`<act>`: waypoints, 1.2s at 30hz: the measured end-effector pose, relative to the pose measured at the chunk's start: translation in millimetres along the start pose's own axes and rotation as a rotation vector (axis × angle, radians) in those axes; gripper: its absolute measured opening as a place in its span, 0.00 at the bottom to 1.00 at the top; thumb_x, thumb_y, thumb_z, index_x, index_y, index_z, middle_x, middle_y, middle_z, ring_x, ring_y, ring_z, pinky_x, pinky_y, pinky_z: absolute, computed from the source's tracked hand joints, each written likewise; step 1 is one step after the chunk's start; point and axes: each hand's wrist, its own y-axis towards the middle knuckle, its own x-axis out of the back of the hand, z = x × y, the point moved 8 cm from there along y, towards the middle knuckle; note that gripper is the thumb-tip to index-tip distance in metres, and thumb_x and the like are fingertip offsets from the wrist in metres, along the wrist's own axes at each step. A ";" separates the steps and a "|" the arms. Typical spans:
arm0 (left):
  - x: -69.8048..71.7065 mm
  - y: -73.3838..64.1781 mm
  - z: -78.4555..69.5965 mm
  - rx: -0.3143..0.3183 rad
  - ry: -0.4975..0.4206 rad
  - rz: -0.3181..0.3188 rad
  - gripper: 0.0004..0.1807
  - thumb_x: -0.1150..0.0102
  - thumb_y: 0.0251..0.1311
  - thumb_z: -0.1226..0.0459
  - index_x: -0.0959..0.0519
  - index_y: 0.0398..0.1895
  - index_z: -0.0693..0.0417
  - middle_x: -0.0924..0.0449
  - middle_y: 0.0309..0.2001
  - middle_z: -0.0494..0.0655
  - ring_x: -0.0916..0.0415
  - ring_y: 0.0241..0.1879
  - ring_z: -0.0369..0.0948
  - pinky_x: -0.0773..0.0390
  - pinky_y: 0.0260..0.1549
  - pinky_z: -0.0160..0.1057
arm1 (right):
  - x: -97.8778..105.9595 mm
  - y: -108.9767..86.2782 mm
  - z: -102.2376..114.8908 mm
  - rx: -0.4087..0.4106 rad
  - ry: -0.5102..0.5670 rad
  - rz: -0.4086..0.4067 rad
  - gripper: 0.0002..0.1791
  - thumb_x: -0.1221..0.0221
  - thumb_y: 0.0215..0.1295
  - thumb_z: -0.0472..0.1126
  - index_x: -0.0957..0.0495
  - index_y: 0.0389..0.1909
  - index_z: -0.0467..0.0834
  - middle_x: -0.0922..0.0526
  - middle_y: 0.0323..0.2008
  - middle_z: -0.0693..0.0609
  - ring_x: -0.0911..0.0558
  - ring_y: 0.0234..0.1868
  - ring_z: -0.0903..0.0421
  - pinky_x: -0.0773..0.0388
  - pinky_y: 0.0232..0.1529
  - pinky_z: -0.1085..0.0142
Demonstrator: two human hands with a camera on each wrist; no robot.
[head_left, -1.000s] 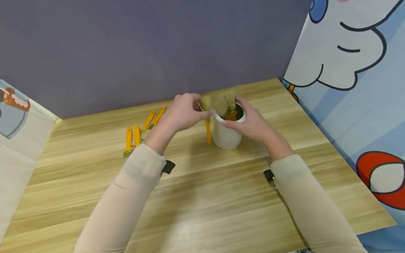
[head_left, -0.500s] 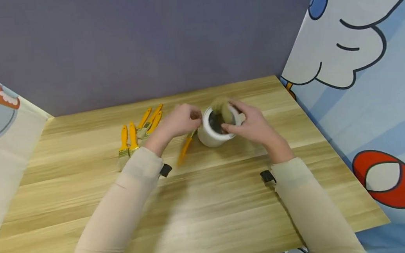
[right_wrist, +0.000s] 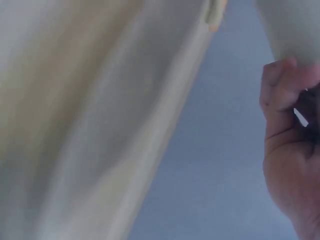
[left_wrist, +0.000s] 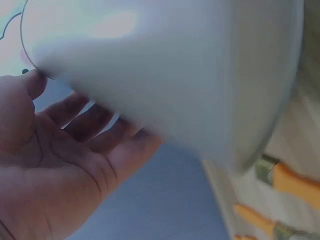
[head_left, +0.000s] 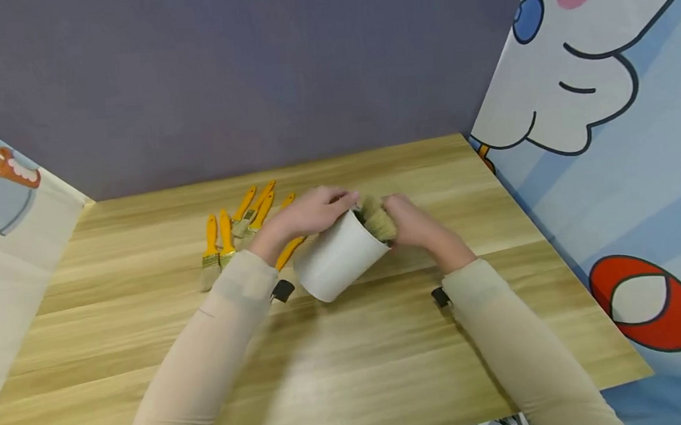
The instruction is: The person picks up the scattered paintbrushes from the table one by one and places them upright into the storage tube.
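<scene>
A white cylindrical canister (head_left: 340, 255) is tilted in the head view, its mouth facing up and to the right. Pale paintbrush bristles (head_left: 379, 223) stick out of the mouth. My left hand (head_left: 317, 211) grips the canister from behind, with the thumb at the rim and the fingers along the wall (left_wrist: 150, 85). At the mouth, my right hand (head_left: 412, 220) has curled fingers against the bristles and rim; in the right wrist view the hand (right_wrist: 290, 135) holds the white edge (right_wrist: 295, 35). Its inner fingertips are hidden in the head view.
Several orange-handled paintbrushes (head_left: 226, 230) lie on the wooden table (head_left: 351, 370) left of the canister. One orange handle (head_left: 290, 252) lies right beside the canister's base. A grey panel (head_left: 272, 79) rises behind the table, and a cartoon-printed wall (head_left: 630, 205) stands at the right.
The canister has gone from upright to tilted and shifted left. My left hand has let go of a paintbrush and taken hold of the canister; my right hand has turned at its mouth.
</scene>
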 end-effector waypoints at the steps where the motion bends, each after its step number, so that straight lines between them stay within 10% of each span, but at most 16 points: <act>1: 3.3 -1.0 -1.3 -0.014 0.013 -0.018 0.31 0.58 0.84 0.44 0.26 0.76 0.52 0.17 0.62 0.53 0.17 0.52 0.48 0.16 0.50 0.47 | 2.9 1.7 1.4 -0.013 -0.025 0.002 0.05 0.37 0.52 0.28 0.21 0.29 0.39 0.16 0.29 0.43 0.18 0.28 0.51 0.16 0.32 0.57; 13: 52.9 -28.0 53.4 0.194 0.192 -0.177 0.22 0.44 0.78 0.52 0.19 0.63 0.58 0.15 0.57 0.58 0.18 0.48 0.50 0.18 0.52 0.51 | 44.0 9.9 0.1 -0.256 -0.135 0.098 0.16 0.40 0.72 0.35 0.14 0.56 0.34 0.14 0.59 0.34 0.13 0.41 0.44 0.19 0.39 0.56; 18: 41.4 -30.4 84.7 0.273 0.278 -0.101 0.23 0.40 0.75 0.56 0.22 0.66 0.61 0.15 0.59 0.60 0.18 0.51 0.51 0.18 0.54 0.52 | 52.9 5.3 -4.2 -0.302 -0.152 0.092 0.18 0.38 0.73 0.37 0.14 0.59 0.36 0.16 0.63 0.34 0.13 0.35 0.48 0.17 0.36 0.57; 25: 20.0 -18.0 97.4 0.291 0.295 -0.077 0.20 0.37 0.74 0.56 0.20 0.59 0.61 0.16 0.56 0.57 0.17 0.52 0.51 0.18 0.55 0.52 | 54.9 -6.1 -4.4 -0.259 -0.143 0.098 0.22 0.47 0.82 0.41 0.21 0.69 0.37 0.20 0.69 0.36 0.16 0.57 0.36 0.20 0.58 0.42; 31: 7.5 -12.5 104.2 0.341 0.302 -0.080 0.15 0.33 0.72 0.53 0.23 0.45 0.55 0.24 0.35 0.48 0.30 0.29 0.42 0.26 0.32 0.42 | 37.3 -21.9 0.8 -0.267 0.027 0.195 0.36 0.59 0.78 0.40 0.48 0.85 0.39 0.49 0.85 0.36 0.51 0.86 0.34 0.50 0.82 0.34; 36: 5.4 -11.0 108.5 0.366 0.345 -0.118 0.17 0.32 0.71 0.53 0.20 0.51 0.56 0.15 0.48 0.52 0.20 0.40 0.47 0.18 0.43 0.48 | 24.1 -24.7 1.9 -0.259 0.027 0.217 0.49 0.43 0.76 0.52 0.59 0.88 0.46 0.58 0.87 0.40 0.56 0.88 0.37 0.50 0.83 0.34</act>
